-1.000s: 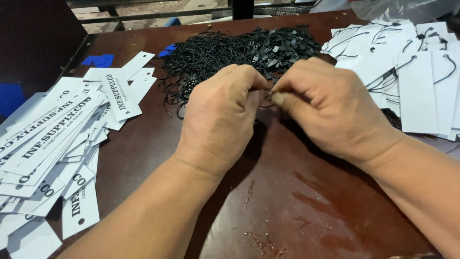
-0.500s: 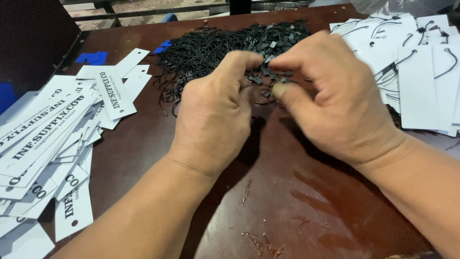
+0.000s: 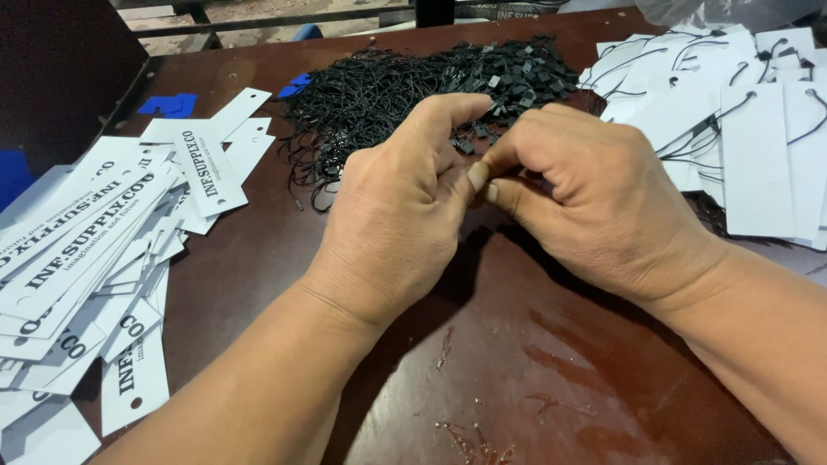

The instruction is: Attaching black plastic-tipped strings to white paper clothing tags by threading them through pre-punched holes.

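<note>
My left hand (image 3: 405, 215) and my right hand (image 3: 586, 194) meet over the dark brown table (image 3: 534, 379), fingertips pinched together at the near edge of a heap of black string fasteners (image 3: 405, 86). What sits between the fingertips is hidden; it looks like a thin black fastener from the heap. A loose pile of white printed paper tags (image 3: 77, 250) lies to the left of my left hand. To the right of my right hand lie white tags with black strings fitted (image 3: 741, 129).
Small blue pieces (image 3: 168, 105) lie at the table's far left, near a dark panel (image 3: 60, 77). A metal frame bar (image 3: 284, 19) runs behind the table. Scratches and crumbs mark the wood near the front edge.
Both hands have stayed together at the heap's edge, with the fingers shifting slightly as they pinch. The view has drifted a little.
</note>
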